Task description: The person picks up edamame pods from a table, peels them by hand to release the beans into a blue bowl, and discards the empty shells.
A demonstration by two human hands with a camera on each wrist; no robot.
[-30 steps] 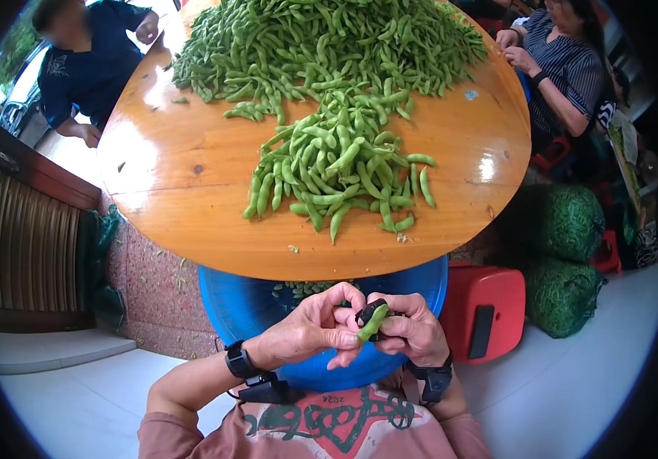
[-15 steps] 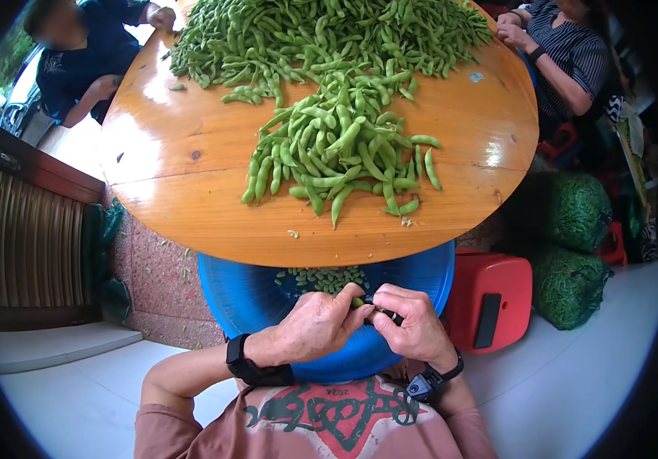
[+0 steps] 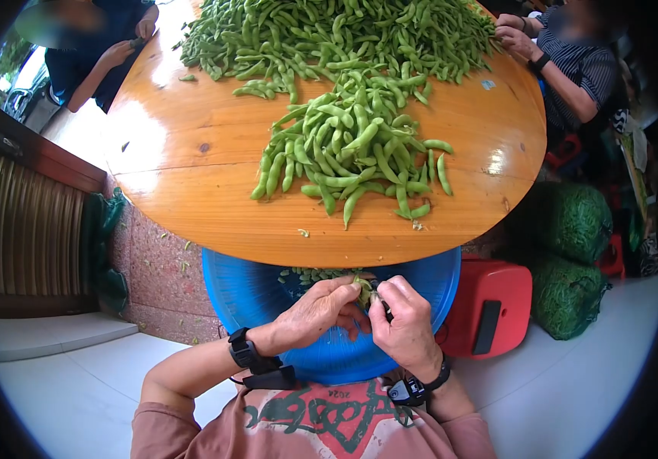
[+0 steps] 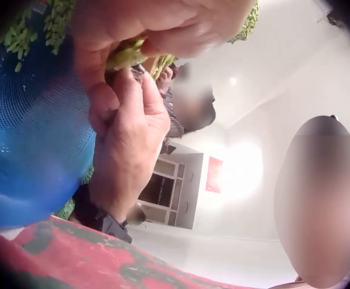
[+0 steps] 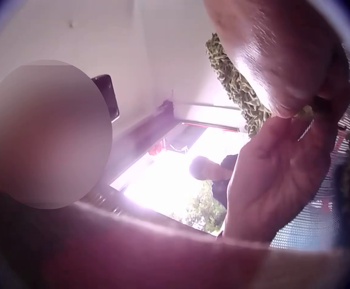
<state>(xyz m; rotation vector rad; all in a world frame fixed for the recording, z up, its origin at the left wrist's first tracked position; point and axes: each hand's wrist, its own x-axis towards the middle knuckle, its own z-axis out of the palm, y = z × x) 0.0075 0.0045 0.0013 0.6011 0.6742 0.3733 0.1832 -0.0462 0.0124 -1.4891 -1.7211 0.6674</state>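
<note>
Fingers and thumb of your left hand pinch a green pod, while your other left fingers hang loosely bent beneath it. Your right hand curls in from the right, its thumb and forefinger pinching a small dark piece against the pod; you cannot tell its exact shape. Your two hands meet at the pod, with the fingertips close together, over the blue tub. Loose beans lie in the far part of the tub, just beyond your left hand.

The wooden table stands beyond your hands, its near edge above the far side of the tub. A small heap of whole pods lies near the middle of the table, joining the large pile at the far side. One pod lies at the right edge of the heap, beside another.

A red stool stands right of the tub, and two green net sacks sit one beyond the other farther right. A dark green bag is at the left. One person is at the table's far left, another at its far right, with hands by the pile.
</note>
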